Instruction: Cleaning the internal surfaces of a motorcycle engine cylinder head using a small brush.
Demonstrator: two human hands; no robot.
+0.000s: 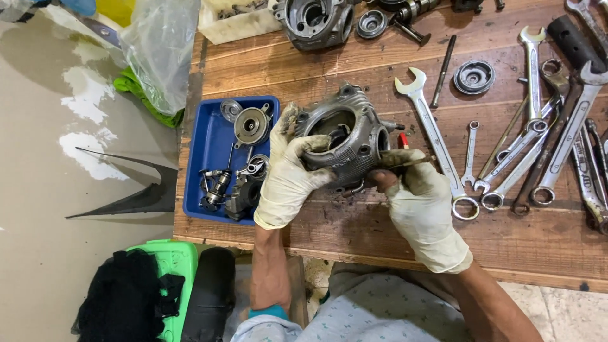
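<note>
A grey metal engine cylinder head (351,142) is held just above the wooden bench (354,234). My left hand (288,174), in a dirty cream glove, grips its left side with the thumb hooked into the big round opening. My right hand (418,206), also gloved, supports the lower right corner, its fingers pinching near a port on that side. A small red part (403,140) shows just behind the right fingers. What lies under the casting is hidden.
A blue tray (206,158) with small engine parts sits to the left. Several wrenches (437,136) lie spread on the right. Another engine casing (315,22), a round bearing part (474,76) and a clear plastic bag (158,50) are at the back. A green stool (174,263) stands below.
</note>
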